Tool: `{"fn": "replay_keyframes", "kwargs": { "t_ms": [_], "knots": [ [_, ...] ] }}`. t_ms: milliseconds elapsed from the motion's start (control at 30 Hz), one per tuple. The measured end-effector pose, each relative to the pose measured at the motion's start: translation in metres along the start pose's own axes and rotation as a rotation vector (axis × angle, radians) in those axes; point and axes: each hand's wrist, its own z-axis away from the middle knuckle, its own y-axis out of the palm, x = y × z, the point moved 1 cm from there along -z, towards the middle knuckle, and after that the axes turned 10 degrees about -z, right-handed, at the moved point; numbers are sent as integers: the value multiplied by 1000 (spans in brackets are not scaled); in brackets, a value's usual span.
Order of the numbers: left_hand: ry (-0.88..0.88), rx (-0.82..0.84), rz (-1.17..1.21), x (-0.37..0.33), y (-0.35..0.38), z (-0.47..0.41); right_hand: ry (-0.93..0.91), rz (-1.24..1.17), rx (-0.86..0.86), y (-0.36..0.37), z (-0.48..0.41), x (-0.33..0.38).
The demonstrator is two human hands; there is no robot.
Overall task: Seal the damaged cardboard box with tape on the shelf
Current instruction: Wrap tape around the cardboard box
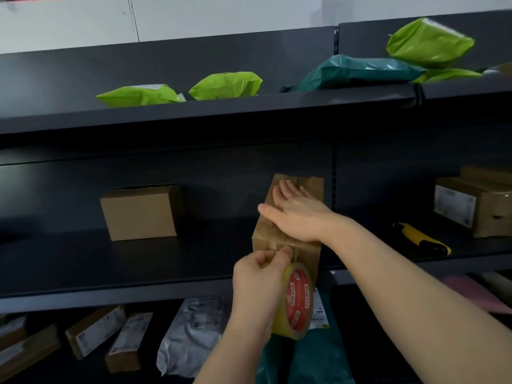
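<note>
A brown cardboard box (313,187) lies on the dark middle shelf (166,261), its near end at the shelf's front edge. My right hand (296,212) lies flat on the box's top with straight fingers. My left hand (257,284) grips a roll of clear tape with a red core (297,300) just below the box's near end, thumb and fingers pinching the tape where it meets the box's front face. A strip of tape runs along the top seam.
Another plain cardboard box (141,212) stands on the same shelf to the left. A yellow and black utility knife (421,238) lies to the right, with labelled boxes (476,206) beyond. Green and teal mailer bags (360,72) sit on the upper shelf, parcels (191,336) on the lower.
</note>
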Motion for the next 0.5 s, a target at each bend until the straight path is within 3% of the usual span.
{"fn": "replay_keyframes", "kwargs": {
  "t_ms": [167,267,367,500],
  "knots": [
    [-13,16,29,-2,-2,-3,-48,-56,40,1,24,4],
    [-12,50,73,-6,-1,-6,-166,-83,87,2,39,1],
    [-2,90,79,-8,2,-7,-253,-95,17,8,42,-6],
    [34,116,89,-8,7,-13,-198,-79,-19,6,23,-9]
  ]
}}
